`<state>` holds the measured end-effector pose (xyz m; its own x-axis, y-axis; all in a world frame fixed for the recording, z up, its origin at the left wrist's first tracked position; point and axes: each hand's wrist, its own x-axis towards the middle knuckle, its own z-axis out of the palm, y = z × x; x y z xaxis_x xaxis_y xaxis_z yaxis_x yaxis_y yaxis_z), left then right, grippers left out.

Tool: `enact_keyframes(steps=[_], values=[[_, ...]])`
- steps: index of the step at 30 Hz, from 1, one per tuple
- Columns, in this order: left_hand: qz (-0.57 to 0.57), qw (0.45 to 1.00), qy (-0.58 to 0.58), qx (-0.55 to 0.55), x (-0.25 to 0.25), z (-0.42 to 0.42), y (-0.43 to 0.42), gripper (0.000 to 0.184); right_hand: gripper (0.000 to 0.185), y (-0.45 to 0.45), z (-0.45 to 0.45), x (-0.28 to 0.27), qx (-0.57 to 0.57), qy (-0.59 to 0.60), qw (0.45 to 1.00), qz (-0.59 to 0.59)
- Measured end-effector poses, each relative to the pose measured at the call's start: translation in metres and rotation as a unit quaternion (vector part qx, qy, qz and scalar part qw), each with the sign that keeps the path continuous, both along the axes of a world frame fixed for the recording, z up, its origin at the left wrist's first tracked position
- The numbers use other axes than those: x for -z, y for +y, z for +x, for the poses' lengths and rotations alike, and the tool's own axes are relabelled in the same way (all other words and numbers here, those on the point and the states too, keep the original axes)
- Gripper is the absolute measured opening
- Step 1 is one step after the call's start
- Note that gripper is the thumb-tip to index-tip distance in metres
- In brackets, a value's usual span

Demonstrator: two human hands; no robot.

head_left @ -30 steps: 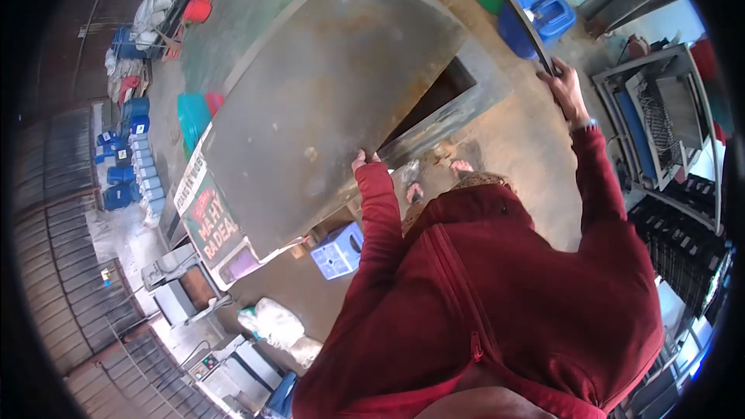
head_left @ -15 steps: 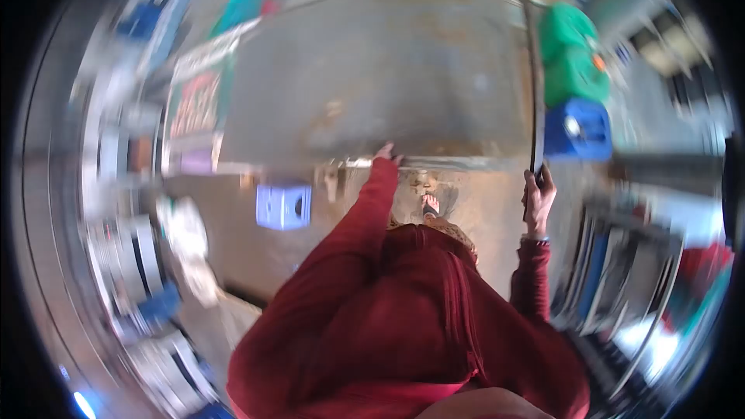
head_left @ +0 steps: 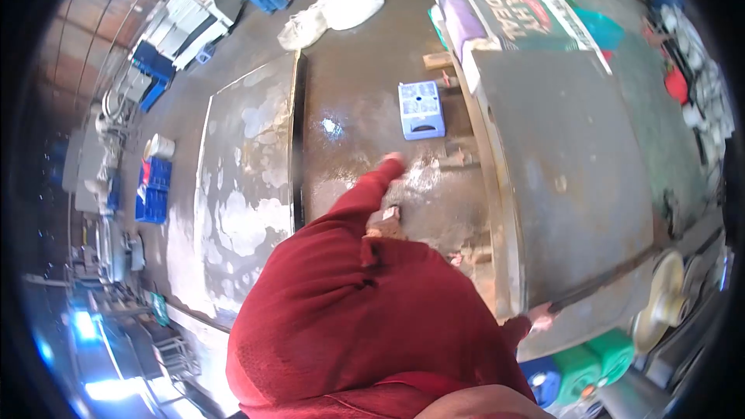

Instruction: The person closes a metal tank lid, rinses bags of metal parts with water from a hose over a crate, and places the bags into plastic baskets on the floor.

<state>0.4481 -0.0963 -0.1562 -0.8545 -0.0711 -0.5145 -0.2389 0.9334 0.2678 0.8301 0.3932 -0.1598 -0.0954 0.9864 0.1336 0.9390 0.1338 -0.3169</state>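
Observation:
My left hand (head_left: 396,158) is stretched out over the wet floor (head_left: 365,140), below a lavender plastic step stool (head_left: 423,112). Motion smears its fingers, so their pose cannot be made out. At the near end of a grey-topped table (head_left: 574,178), my right hand (head_left: 541,316) is closed around the end of a long dark bar (head_left: 605,283). The bar runs outward along the table's end. My sleeves and front are dark red.
A low slab (head_left: 252,178) with white patches lies at left. White sacks (head_left: 353,8) rest on the floor ahead. A printed sign board (head_left: 512,8) sits at the table's far end. Green jerrycans (head_left: 609,353) and a blue one (head_left: 543,380) stand at lower right, near a cream wheel-like object (head_left: 666,295).
My view has turned left, so the table now lies to my right. My left hand has left the table edge and reaches over the floor. The right hand still grips the bar.

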Motion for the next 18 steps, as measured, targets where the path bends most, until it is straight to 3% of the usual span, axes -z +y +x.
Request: enact_keyframes(steps=[1, 2, 3, 7, 8, 11, 13, 16, 17, 18], values=[[-0.013, 0.997, -0.036, -0.068, -0.057, 0.011, -0.034, 0.021, 0.054, -0.012, -0.025, -0.028, 0.146, -0.139, 0.978, -0.052], [-0.005, 0.996, 0.034, -0.082, -0.012, 0.009, -0.109, 0.023, 0.048, -0.004, -0.024, -0.017, 0.155, -0.175, 0.972, -0.037], [-0.107, 0.991, 0.084, 0.007, -0.066, 0.035, -0.14, 0.021, 0.045, -0.013, -0.035, -0.031, 0.176, -0.188, 0.966, -0.003], [-0.126, 0.973, -0.031, -0.189, -0.07, 0.127, -0.327, 0.021, 0.049, -0.004, -0.056, -0.011, 0.174, -0.111, 0.978, 0.039], [-0.132, 0.963, -0.058, -0.226, -0.081, 0.148, -0.354, 0.021, 0.052, -0.014, -0.071, -0.021, 0.173, -0.095, 0.979, 0.047], [-0.134, 0.928, -0.081, -0.338, -0.049, 0.19, -0.468, 0.022, 0.06, -0.081, -0.141, -0.052, 0.163, -0.073, 0.981, 0.072], [-0.125, 0.923, 0.022, -0.364, -0.032, 0.169, -0.514, 0.024, 0.067, -0.127, -0.19, -0.046, 0.146, -0.098, 0.98, 0.091], [-0.071, 0.925, 0.257, -0.272, -0.015, 0.066, -0.516, 0.03, 0.077, -0.203, -0.283, -0.029, 0.114, -0.152, 0.975, 0.119], [-0.06, 0.939, 0.205, -0.27, -0.072, 0.019, -0.474, 0.036, 0.081, -0.24, -0.305, -0.057, 0.104, -0.171, 0.972, 0.124], [0.022, 0.943, 0.224, -0.245, -0.062, -0.028, -0.458, 0.04, 0.079, -0.256, -0.328, -0.058, 0.037, -0.077, 0.991, 0.098]])
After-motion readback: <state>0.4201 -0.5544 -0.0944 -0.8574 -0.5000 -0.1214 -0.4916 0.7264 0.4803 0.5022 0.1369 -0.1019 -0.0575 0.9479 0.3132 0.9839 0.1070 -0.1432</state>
